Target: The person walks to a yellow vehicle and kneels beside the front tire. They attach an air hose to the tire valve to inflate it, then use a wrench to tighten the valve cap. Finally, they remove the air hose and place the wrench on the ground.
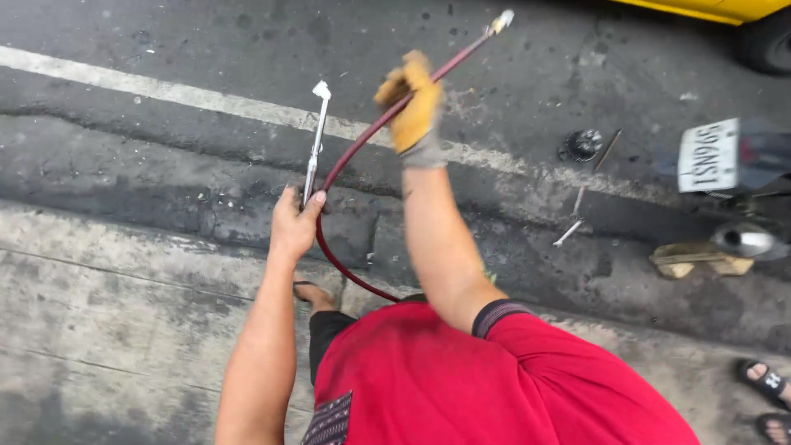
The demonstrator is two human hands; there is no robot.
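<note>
Red shirt: nearest the camera, filling the lower middle of the view, with a dark cuff on the right sleeve and a dark patterned patch at the lower hem.
Road: dark asphalt across the top half, crossed by a worn white line running from upper left toward the right.
Pavement: pale, stained concrete at lower left, meeting the asphalt along a dark, greasy strip.
Yellow vehicle: only a sliver of bodywork and part of a tyre at the top right corner.
Motorbike tail: at the right edge, with a white plate, a chrome exhaust end below it and a wooden block beside that.
Red hose: a thin air line curving from near the shirt, up past the left hand and through the right hand, ending in a metal tip at the top.
Right hand: in a yellow work glove, raised over the white line, closed around the red hose.
Left hand: bare, fingers and thumb pinched on the lower end of the metal tool.
Metal tool: slim, silver, nearly upright, with a white angled head, just beside the hose.
Loose parts: a dark round piece and thin rods on the asphalt, well apart from both hands.
Sandalled feet: another person's, at the lower right edge.
</note>
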